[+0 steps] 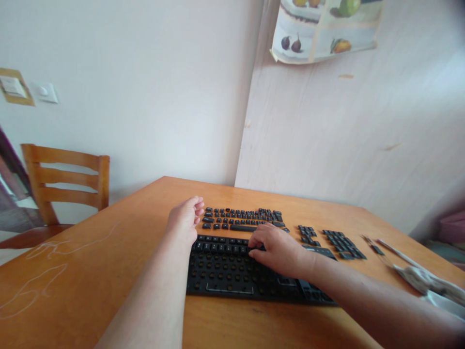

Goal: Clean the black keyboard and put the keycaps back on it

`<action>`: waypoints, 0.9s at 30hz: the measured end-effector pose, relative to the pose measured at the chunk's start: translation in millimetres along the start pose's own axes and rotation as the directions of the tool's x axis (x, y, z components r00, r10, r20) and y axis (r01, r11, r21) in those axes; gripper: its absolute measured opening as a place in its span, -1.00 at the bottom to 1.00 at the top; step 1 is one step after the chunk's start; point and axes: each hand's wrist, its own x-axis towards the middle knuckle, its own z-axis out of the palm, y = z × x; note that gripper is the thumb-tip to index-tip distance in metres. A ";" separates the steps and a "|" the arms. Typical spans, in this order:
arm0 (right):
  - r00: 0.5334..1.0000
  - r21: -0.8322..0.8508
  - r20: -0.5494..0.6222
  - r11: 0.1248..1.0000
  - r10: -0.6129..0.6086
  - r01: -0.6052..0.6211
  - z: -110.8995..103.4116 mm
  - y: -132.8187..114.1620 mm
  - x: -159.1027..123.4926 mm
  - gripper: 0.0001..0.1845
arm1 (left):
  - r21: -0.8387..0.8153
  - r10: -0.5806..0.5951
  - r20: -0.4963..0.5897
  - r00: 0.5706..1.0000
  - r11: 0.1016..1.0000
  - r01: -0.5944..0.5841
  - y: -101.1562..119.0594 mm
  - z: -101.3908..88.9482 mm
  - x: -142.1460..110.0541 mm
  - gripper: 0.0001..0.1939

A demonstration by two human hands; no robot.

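A black keyboard base (232, 271) lies on the wooden table (109, 252), most of its keycaps removed, with a row of caps along its far edge. Behind it, removed black keycaps (241, 219) are laid out in rows on the table. More keycaps (341, 242) sit in groups to the right. My left hand (185, 218) rests at the keyboard's far left corner, fingers curled loosely beside the laid-out caps. My right hand (278, 249) lies on the keyboard's upper middle, fingers bent down and pressing on a keycap in the top row.
A wooden chair (61, 184) stands at the table's left. A thin tool (394, 252) and a crumpled cloth (428, 283) lie at the right edge. White walls close in behind the table, with a fruit poster (327, 29) high up.
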 end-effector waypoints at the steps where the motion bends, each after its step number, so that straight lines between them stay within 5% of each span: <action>1: 1.000 -0.005 0.002 1.000 0.004 -0.004 -0.5 -1.3 -0.2 -0.93 | 0.005 0.000 -0.001 1.000 1.000 0.000 0.0 0.0 0.2 -0.72; 19: 1.000 0.005 0.019 1.000 0.020 -0.020 3.5 -3.8 5.4 -0.97 | -0.026 -0.016 -0.002 1.000 1.000 0.016 0.2 0.0 -0.7 -0.74; 27: 0.996 -0.056 -0.030 0.995 -0.081 0.079 -9.4 -6.0 -9.5 -0.78 | -0.025 -0.011 -0.002 1.000 1.000 0.011 1.8 0.2 -1.0 -0.76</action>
